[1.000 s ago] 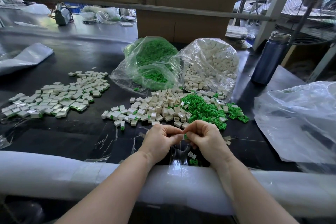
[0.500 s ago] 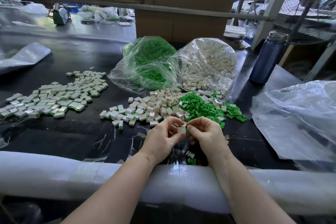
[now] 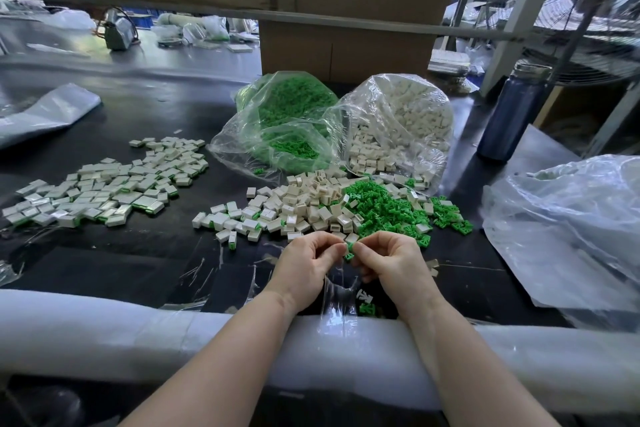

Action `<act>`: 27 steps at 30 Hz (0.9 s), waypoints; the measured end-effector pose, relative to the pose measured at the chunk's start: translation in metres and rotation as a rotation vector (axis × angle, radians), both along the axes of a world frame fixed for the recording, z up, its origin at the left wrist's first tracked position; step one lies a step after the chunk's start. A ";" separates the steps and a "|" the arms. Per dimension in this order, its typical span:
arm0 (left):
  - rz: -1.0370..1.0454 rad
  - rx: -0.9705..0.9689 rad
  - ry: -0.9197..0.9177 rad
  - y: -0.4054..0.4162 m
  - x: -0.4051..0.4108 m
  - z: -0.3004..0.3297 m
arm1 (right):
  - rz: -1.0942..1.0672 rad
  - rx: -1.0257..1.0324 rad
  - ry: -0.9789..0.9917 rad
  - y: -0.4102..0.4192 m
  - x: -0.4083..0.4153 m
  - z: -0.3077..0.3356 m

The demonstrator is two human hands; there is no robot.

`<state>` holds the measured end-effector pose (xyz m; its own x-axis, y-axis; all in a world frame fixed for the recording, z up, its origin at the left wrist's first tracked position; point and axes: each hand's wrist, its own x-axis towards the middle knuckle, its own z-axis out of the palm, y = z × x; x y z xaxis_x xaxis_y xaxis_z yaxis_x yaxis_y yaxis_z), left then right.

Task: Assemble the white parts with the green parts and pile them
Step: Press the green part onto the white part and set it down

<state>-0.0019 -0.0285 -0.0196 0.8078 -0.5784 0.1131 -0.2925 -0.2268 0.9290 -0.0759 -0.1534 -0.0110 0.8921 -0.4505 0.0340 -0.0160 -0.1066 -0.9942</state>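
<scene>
Hands together at table (image 3: 145,253) front edge, left hand (image 3: 304,267) and right hand (image 3: 391,263) both pinching one green part (image 3: 349,248), loose white parts (image 3: 298,208) just beyond, assembled pile (image 3: 104,184) far left.

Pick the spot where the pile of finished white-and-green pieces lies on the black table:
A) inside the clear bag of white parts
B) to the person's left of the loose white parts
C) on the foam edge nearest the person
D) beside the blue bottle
B: the finished pieces spread over the table's left side, apart from the loose white parts in the middle.
</scene>
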 end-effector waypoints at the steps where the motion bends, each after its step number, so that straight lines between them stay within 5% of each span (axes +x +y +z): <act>1: -0.007 0.003 0.011 0.000 0.000 0.000 | -0.002 -0.009 0.011 0.000 0.000 0.000; 27: -0.027 0.129 -0.077 0.002 -0.004 0.003 | 0.075 -0.126 0.120 -0.002 -0.002 0.004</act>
<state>-0.0057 -0.0264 -0.0167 0.7838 -0.6134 0.0973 -0.3694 -0.3345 0.8670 -0.0778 -0.1550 -0.0073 0.9241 -0.3815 -0.0224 -0.1206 -0.2355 -0.9644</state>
